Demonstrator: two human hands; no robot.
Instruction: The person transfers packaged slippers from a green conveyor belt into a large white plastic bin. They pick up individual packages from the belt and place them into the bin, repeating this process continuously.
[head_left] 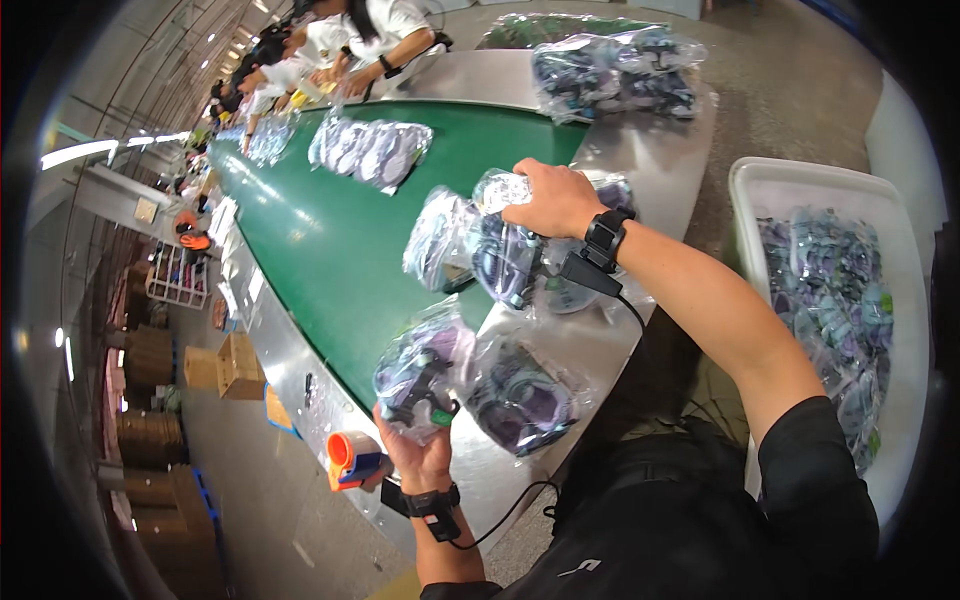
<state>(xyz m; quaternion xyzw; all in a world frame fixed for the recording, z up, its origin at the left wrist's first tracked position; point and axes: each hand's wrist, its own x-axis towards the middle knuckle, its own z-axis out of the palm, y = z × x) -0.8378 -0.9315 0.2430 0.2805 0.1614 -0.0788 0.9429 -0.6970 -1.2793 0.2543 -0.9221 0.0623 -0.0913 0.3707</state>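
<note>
In my left hand (418, 458), closed around its lower end, is a clear bag of purple and black sandals (425, 362) with a small green tag. My right hand (562, 198) grips the crumpled top of another clear bag of dark blue-purple sandals (504, 262) at the belt's near end. Next to that bag, on its left, lies a bag of paler sandals (440, 238). Between my hands, a bag of purple sandals (522, 395) rests on the metal table edge. My right fingertips are partly hidden by the plastic.
A green conveyor belt (345, 265) runs away from me, carrying more bagged sandals (368, 150). A white bin (745, 195) of bagged pairs stands at right. Further bags (620, 75) sit on the far metal corner. An orange tape dispenser (348, 455) is near my left wrist. Co-workers (370, 45) line the far side.
</note>
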